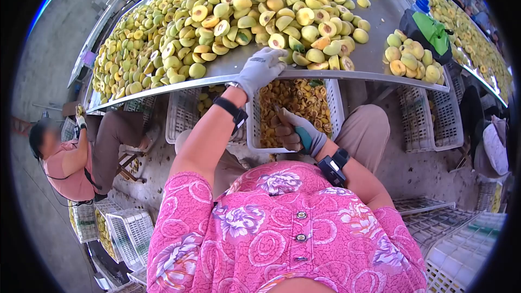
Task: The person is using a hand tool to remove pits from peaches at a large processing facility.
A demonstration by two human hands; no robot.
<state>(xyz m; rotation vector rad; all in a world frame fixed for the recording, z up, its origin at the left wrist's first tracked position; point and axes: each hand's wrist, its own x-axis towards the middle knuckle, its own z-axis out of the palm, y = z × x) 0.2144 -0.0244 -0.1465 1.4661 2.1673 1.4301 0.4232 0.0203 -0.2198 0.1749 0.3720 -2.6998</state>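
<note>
My left hand (pixel 260 70), in a grey glove, reaches up to the front rim of a metal table (pixel 374 73), its fingertips among the yellow-green fruit (pixel 255 16) heaped there. Whether it grips a fruit is hidden by the back of the hand. My right hand (pixel 297 134), in a stained glove with a teal patch, is closed around a small pointed tool (pixel 280 115). It hovers over a white plastic crate (pixel 335 103) of brownish pits and scraps below the table edge. Both wrists carry black bands.
Another seated person in a pink top (pixel 65 163) works at the left, beside more white crates (pixel 127 233). A green and black bag (pixel 429 32) and a small fruit pile (pixel 412 57) sit at the table's right. Empty crates (pixel 461 249) stack at lower right.
</note>
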